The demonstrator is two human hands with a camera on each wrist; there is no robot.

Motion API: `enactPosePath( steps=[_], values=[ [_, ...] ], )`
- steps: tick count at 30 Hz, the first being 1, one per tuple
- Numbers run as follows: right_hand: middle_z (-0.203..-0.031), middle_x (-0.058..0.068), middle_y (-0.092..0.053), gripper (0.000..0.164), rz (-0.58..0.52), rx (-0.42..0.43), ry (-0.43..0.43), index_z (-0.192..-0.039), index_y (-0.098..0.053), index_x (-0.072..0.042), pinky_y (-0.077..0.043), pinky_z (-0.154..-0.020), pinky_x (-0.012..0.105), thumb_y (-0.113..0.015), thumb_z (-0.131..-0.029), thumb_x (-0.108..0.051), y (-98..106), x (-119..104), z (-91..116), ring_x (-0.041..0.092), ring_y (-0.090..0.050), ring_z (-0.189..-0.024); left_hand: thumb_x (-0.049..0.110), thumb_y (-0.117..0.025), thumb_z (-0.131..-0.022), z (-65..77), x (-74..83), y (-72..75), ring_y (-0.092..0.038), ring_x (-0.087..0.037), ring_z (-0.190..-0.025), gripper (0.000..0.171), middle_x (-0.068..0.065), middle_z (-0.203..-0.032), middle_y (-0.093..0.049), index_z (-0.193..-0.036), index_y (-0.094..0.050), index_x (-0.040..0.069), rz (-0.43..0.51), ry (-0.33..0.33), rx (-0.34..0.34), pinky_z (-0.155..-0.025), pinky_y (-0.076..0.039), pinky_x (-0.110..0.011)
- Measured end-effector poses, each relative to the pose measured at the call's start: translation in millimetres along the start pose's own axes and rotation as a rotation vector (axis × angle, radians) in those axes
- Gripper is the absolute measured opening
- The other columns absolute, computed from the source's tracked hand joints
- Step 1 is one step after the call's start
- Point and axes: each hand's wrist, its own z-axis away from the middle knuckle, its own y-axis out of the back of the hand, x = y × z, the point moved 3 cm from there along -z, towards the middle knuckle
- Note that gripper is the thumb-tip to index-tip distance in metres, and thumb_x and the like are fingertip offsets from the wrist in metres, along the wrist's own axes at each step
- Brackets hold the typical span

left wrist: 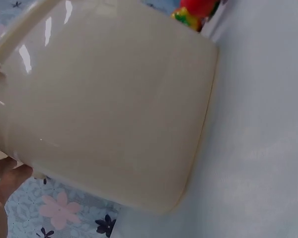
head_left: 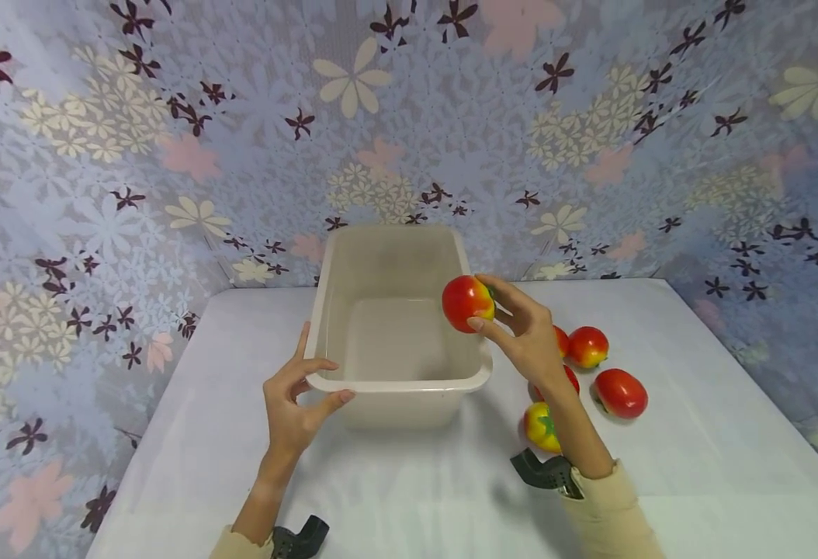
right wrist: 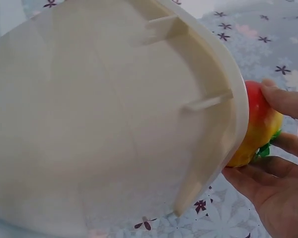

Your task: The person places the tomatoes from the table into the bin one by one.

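Note:
My right hand [head_left: 524, 334] grips a red and yellow toy tomato [head_left: 465, 303] between thumb and fingers, over the right rim of a cream plastic bin [head_left: 395, 386]. In the right wrist view the tomato [right wrist: 258, 119] shows its green leaves toward the palm, partly hidden behind the bin's edge. The left hand [head_left: 296, 404] holds the bin's near left corner, with a finger over the rim and the thumb at the front wall. Only some fingers of that hand [left wrist: 7, 183] appear in the left wrist view. The bin's visible floor is bare.
To the right lie several more tomatoes, among them one by itself [head_left: 621, 393], one farther back [head_left: 587, 347] and a yellower one [head_left: 542, 427] partly behind the right forearm. A white cloth covers the table [head_left: 702, 466]. Flowered wallpaper [head_left: 409, 116] rises behind the bin.

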Motion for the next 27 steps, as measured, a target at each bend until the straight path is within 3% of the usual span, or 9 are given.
enactPosePath(
  steps=[5, 11, 14, 20, 27],
  values=[
    [-0.14, 0.01, -0.057, 0.055, 0.01, 0.007, -0.004, -0.138, -0.054, -0.009, -0.046, -0.101, 0.022, -0.07, -0.086, -0.001, -1, 2, 13, 0.018, -0.05, -0.133, 0.014, -0.087, -0.069, 9.1, 2.1, -2.4, -0.05, -0.033, -0.131, 0.033, -0.034, -0.139, -0.047, -0.088, -0.069, -0.005, -0.023, -0.059, 0.006, -0.068, -0.056, -0.015],
    [-0.14, 0.013, -0.057, 0.059, 0.054, -0.056, 0.048, -0.138, -0.055, -0.008, -0.045, -0.102, 0.022, -0.073, -0.082, 0.003, -7, 5, 21, 0.015, -0.051, -0.132, 0.013, -0.086, -0.069, 15.8, 5.2, -0.9, -0.054, -0.027, -0.127, 0.031, -0.034, -0.139, -0.047, -0.087, -0.069, -0.005, -0.036, -0.05, -0.002, -0.065, -0.056, -0.015],
    [-0.139, 0.012, -0.058, 0.061, 0.076, -0.076, 0.081, -0.136, -0.056, -0.007, -0.041, -0.109, 0.027, -0.075, -0.08, 0.003, -9, 7, 21, 0.016, -0.05, -0.133, 0.008, -0.086, -0.067, 14.0, 5.4, -1.6, -0.053, -0.029, -0.128, 0.03, -0.033, -0.14, -0.047, -0.087, -0.068, -0.005, -0.03, -0.04, -0.006, -0.066, -0.056, -0.016],
    [-0.137, 0.008, -0.06, 0.062, 0.119, -0.127, 0.097, -0.135, -0.058, -0.009, -0.034, -0.115, 0.049, -0.08, -0.078, -0.003, -13, 12, 17, 0.02, -0.049, -0.134, 0.004, -0.085, -0.066, 9.4, 7.0, -1.3, -0.059, -0.028, -0.121, 0.03, -0.032, -0.141, -0.046, -0.088, -0.069, -0.007, -0.022, -0.035, -0.003, -0.068, -0.056, -0.016],
    [-0.141, 0.01, -0.057, 0.062, 0.147, -0.155, 0.092, -0.138, -0.055, -0.008, -0.032, -0.115, 0.052, -0.078, -0.08, -0.003, -12, 15, 6, 0.023, -0.046, -0.137, 0.014, -0.086, -0.071, 0.6, 4.9, -0.7, -0.056, -0.028, -0.126, 0.033, -0.031, -0.142, -0.046, -0.088, -0.068, -0.008, -0.039, -0.053, 0.012, -0.069, -0.055, -0.014]
  ],
)
